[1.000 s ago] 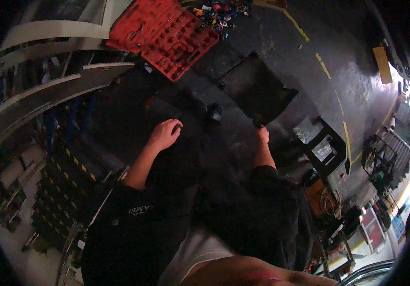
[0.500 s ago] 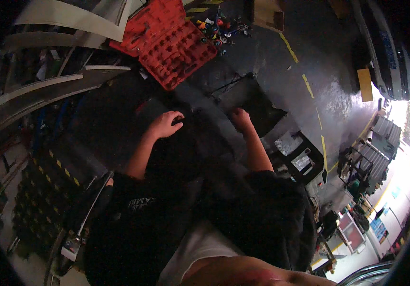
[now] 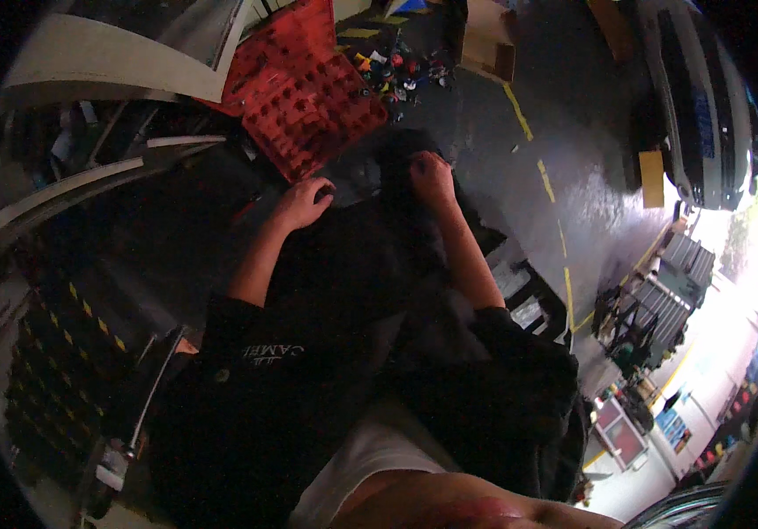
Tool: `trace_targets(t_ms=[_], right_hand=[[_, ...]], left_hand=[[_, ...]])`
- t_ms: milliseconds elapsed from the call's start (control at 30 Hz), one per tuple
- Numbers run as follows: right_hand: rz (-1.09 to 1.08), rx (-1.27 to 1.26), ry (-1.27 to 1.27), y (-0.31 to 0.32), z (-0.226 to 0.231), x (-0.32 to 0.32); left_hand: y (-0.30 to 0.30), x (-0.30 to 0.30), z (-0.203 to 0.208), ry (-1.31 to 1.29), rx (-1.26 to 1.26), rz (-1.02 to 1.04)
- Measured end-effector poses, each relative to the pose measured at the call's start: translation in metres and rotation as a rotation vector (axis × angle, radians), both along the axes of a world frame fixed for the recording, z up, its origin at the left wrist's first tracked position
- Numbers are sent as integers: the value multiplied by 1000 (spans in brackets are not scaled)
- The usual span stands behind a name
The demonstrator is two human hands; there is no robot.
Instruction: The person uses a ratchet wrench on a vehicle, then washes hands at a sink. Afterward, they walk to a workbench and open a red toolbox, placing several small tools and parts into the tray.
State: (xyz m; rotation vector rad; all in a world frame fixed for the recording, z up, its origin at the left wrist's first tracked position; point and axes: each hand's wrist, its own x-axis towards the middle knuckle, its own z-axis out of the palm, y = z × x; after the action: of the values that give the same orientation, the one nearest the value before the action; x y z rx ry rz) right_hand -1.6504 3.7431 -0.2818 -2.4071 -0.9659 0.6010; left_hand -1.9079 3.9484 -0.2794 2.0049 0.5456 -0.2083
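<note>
My left hand (image 3: 304, 204) is over my dark clothing, just short of the red case's near corner. Its fingers are loosely curled, with the thumb apart and nothing visible between them. Farther right, my right hand (image 3: 433, 179) rests on a dark rounded shape that looks like my clothed knee. Its fingers bend downward and their tips are hidden. Ahead of both hands lies an open red case (image 3: 308, 115) with many moulded recesses. Beyond its right side, small colourful parts (image 3: 403, 72) are heaped on the floor.
An open cardboard box (image 3: 487, 63) stands beyond the parts. A black frame-like panel (image 3: 533, 309) lies right of my right arm. Yellow lines (image 3: 547, 181) mark the dark floor. A vehicle (image 3: 705, 115) is at far right, with stacked equipment (image 3: 661, 295) nearer. Pale-edged shelving (image 3: 70, 201) is at left.
Both hands have moved forward, the right one more. My dark-clothed leg now covers much of the black sheet on the floor. The whole view has shifted slightly.
</note>
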Motion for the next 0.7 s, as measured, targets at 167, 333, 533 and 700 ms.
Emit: trace_targets(t_ms=[167, 333, 533, 700], right_hand=[[144, 71, 99, 42, -46, 101], [354, 13, 113, 90, -120, 195], [416, -56, 142, 118, -227, 259], [651, -37, 7, 141, -349, 267]], left_hand=[[11, 65, -43, -37, -63, 181], [16, 172, -94, 39, -158, 411], [-14, 258, -191, 16, 80, 645], [-13, 258, -321, -1, 493, 607]])
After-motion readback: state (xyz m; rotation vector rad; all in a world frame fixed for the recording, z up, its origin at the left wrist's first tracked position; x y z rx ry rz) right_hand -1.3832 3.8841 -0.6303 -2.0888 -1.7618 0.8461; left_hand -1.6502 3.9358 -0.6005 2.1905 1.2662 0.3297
